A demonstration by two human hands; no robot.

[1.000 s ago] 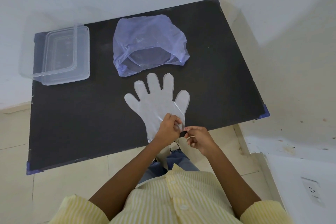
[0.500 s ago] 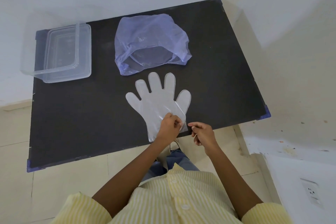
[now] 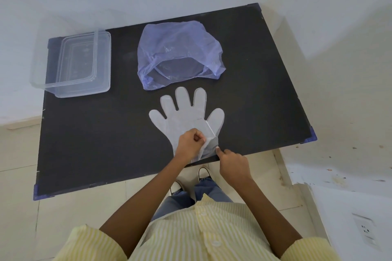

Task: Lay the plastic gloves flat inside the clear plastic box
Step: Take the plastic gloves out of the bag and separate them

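two layers now parting at the glove cuff: half a second back the right hand sat just off the edge pinching nothing, now back at the cuff with a flap of film lifted between both hands. reads as separating a single glove from a stack, so still at the peel step, nothing moved toward the box.

left to right:
- clear plastic box [image 3: 101,63] at far left corner of the black table [image 3: 84,144], open, no gloves inside, lid apparently nested or leaning in it. well apart from the gloves.
- blue plastic bag [image 3: 180,48] mid table, mouth open toward the wearer, looks empty.
- plastic gloves [image 3: 186,116] flat just in front of the bag, fingers spread pointing away, cuff at the near table edge. can't tell how many in the stack.
- left hand [image 3: 189,144] curled over the cuff, thumb and forefinger pinched on the raised top layer.
- right hand [image 3: 232,160] at the cuff's right corner, fingers mostly closed, fingertip [image 3: 218,149] pressing or pinching the lower film; exact grip hard to resolve.

risk: thin film clings, may drag a second glove along.
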